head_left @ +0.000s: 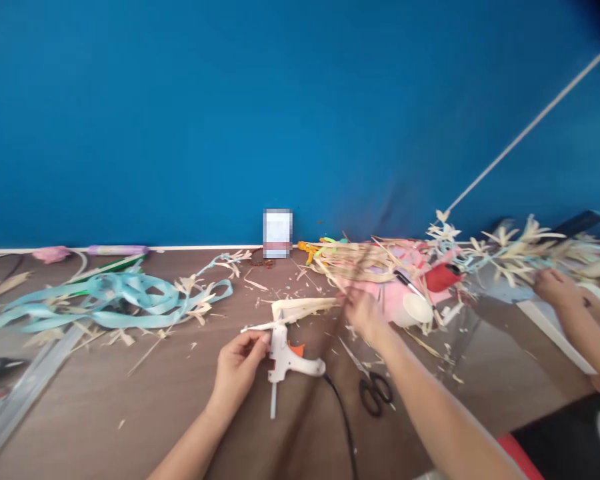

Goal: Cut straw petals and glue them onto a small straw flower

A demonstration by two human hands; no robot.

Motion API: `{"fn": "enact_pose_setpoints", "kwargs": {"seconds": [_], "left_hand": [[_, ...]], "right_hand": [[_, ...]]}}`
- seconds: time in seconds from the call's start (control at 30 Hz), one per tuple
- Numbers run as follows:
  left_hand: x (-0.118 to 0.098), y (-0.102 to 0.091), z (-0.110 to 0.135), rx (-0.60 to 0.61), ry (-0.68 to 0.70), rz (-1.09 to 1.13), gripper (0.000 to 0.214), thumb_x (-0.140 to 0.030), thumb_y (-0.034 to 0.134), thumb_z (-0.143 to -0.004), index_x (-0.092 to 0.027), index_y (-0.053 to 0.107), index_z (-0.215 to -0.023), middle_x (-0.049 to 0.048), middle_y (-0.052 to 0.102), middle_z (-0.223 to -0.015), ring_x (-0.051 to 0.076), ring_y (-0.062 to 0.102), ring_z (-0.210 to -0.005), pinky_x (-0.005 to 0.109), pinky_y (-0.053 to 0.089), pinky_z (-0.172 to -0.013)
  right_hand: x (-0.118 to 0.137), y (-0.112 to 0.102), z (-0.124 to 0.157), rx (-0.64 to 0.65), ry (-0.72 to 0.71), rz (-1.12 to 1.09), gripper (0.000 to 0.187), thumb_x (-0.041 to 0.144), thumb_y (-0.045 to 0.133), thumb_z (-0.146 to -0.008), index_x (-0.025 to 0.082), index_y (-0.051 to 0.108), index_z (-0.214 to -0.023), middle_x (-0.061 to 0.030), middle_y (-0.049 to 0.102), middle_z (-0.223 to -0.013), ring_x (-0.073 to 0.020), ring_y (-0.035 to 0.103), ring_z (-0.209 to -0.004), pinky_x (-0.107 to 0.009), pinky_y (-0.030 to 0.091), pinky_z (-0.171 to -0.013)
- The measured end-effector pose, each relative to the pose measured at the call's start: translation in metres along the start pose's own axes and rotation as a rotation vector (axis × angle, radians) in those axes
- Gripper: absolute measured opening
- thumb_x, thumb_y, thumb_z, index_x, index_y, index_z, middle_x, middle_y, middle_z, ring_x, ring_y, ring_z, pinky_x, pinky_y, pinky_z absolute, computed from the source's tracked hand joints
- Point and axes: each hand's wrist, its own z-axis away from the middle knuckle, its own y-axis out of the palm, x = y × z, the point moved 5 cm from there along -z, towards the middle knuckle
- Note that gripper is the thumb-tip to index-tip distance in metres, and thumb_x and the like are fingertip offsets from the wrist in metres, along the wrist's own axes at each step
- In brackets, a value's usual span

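Observation:
My left hand [240, 363] is closed in a pinch on a thin pale straw strip [257, 327], right beside a white hot glue gun [290, 360] with an orange trigger lying on the brown table [130, 400]. My right hand [363, 313] is blurred by motion and reaches toward a heap of dry straw stalks [355, 261]; its fingers seem curled on a stalk, but I cannot tell for sure. A folded piece of straw [303, 308] lies between the hands.
Black-handled scissors [373, 387] lie right of the glue gun's black cord [343, 417]. Light blue ribbon [105, 297] tangles at the left. A white cup [416, 308], pink sheet and red item sit at the right. Another person's hand [555, 287] holds straw at far right.

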Motion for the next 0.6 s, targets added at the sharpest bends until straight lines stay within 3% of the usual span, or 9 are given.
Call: {"fn": "enact_pose_setpoints", "kwargs": {"seconds": [0.1, 0.2, 0.37, 0.47, 0.6], "left_hand": [[0.001, -0.002, 0.001, -0.017, 0.058, -0.073, 0.018, -0.033, 0.059, -0.068, -0.015, 0.061, -0.063, -0.0013, 0.056, -0.053, 0.011, 0.051, -0.051, 0.020, 0.042, -0.052], [0.003, -0.006, 0.001, -0.052, 0.122, -0.150, 0.023, -0.034, 0.055, -0.072, -0.015, 0.062, -0.061, 0.0007, 0.059, -0.054, 0.013, 0.053, -0.052, 0.021, 0.044, -0.054], [-0.004, -0.006, 0.007, -0.056, 0.261, -0.250, 0.023, -0.033, 0.051, -0.075, -0.015, 0.064, -0.067, 0.0011, 0.061, -0.055, 0.014, 0.056, -0.052, 0.022, 0.046, -0.053], [-0.022, 0.007, 0.020, 0.061, 0.471, -0.369, 0.016, -0.027, 0.053, -0.074, -0.017, 0.063, -0.068, 0.0017, 0.063, -0.059, 0.014, 0.057, -0.054, 0.022, 0.044, -0.054], [-0.049, 0.040, 0.051, 0.395, 0.742, -0.464, 0.012, -0.018, 0.051, -0.077, -0.017, 0.062, -0.074, 0.0034, 0.061, -0.061, 0.013, 0.055, -0.058, 0.023, 0.042, -0.057]], "right_hand": [[0.021, 0.010, 0.036, 0.031, -0.071, -0.030, 0.018, 0.028, 0.047, -0.080, 0.021, 0.063, -0.075, -0.0025, 0.065, -0.067, -0.0154, 0.057, -0.061, -0.022, 0.034, -0.055], [0.026, 0.015, 0.070, 0.040, -0.092, -0.065, 0.019, 0.026, 0.047, -0.080, 0.021, 0.062, -0.070, -0.0013, 0.064, -0.065, -0.0138, 0.056, -0.060, -0.021, 0.034, -0.056], [-0.020, 0.008, 0.110, -0.016, 0.013, -0.115, 0.023, 0.027, 0.043, -0.082, 0.020, 0.064, -0.078, -0.0037, 0.067, -0.074, -0.0165, 0.060, -0.067, -0.023, 0.040, -0.062], [-0.063, 0.005, 0.124, -0.076, 0.133, -0.128, 0.027, 0.032, 0.039, -0.082, 0.019, 0.064, -0.082, -0.0052, 0.068, -0.077, -0.0182, 0.062, -0.068, -0.025, 0.043, -0.062], [-0.102, 0.000, 0.128, -0.146, 0.273, -0.107, 0.029, 0.033, 0.040, -0.079, 0.016, 0.062, -0.087, -0.0068, 0.067, -0.071, -0.0209, 0.062, -0.063, -0.028, 0.045, -0.059]]}}
